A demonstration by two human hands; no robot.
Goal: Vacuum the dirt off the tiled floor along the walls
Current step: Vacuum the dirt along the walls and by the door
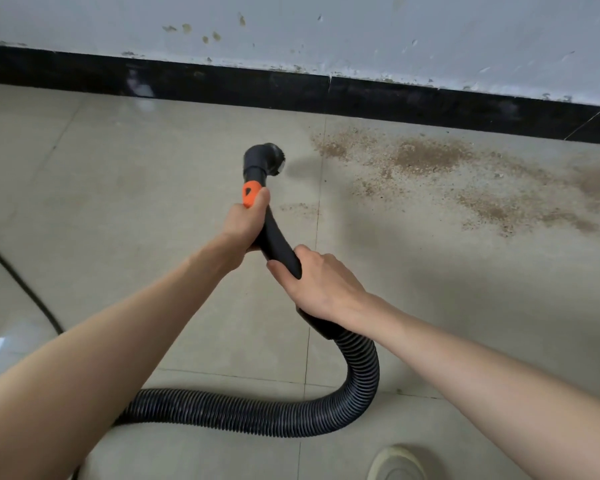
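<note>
Two hands hold the black vacuum wand: the left hand (pixel 245 226) is clenched round it just below the orange collar (pixel 251 194), and the right hand (pixel 321 282) is wrapped round the curved handle lower down, where the ribbed hose (pixel 257 415) joins it. The nozzle (pixel 264 160) sits at the far end of the wand, its opening turned to the right; whether it touches the tile or hovers just above is hard to tell from this angle. Dirt (pixel 465 174) lies scattered to the right of the nozzle, in a long brown band running beside the black skirting (pixel 222 84) and widening toward the right edge of view. Its nearest grains lie just beside the nozzle mouth. The tiled floor (pixel 118 202) to the left looks free of grit. The wand's long axis points toward the wall, so the likely next move is a sideways sweep to the right, steered by the left hand, nearer the nozzle.
</note>
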